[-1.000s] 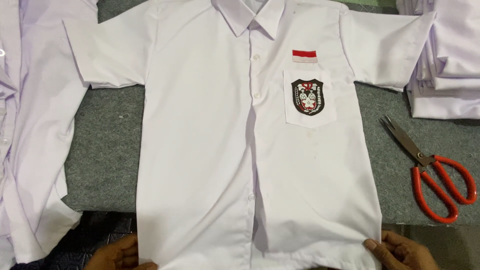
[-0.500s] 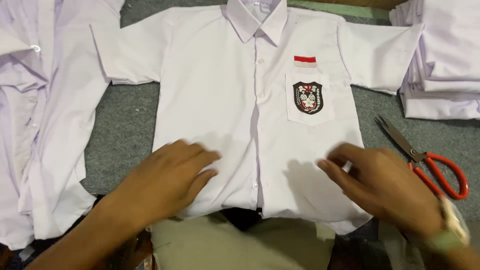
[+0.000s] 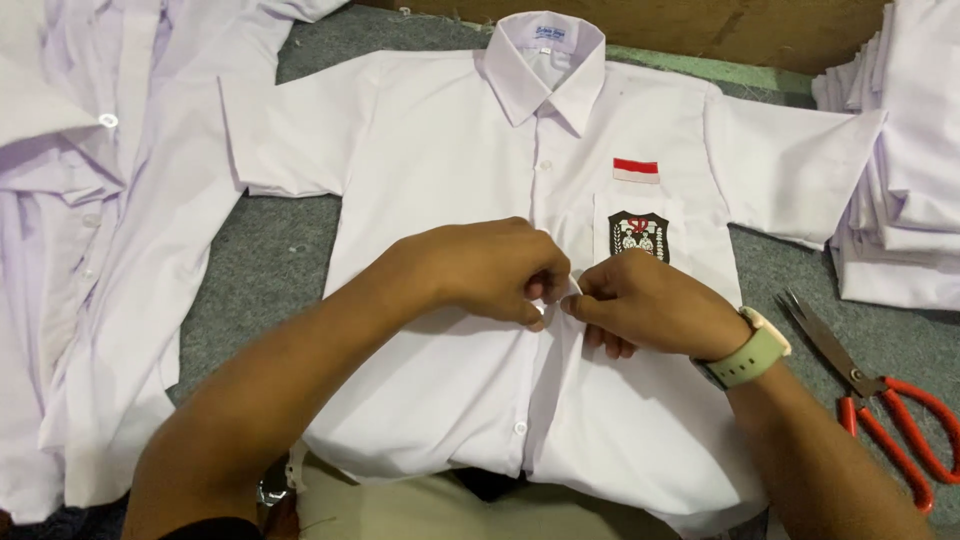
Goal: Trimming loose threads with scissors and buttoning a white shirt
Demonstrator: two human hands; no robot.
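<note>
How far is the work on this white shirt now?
Done: the white shirt lies flat, front up, sleeves spread. In hand: the left hand and right hand pinch the button placket at mid-chest. Left: the lower button looks unfastened. The red scissors lie untouched.

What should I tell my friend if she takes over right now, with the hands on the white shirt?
Left hand and right hand: both pinch the front placket of the white shirt at mid-chest, fingertips meeting at a button.
Shirt: flat, face up on the grey table, collar away from you.
Red scissors: on the table to the right, untouched.
Done: shirt spread out.
Left: whether that button is fastened cannot be told.
</note>
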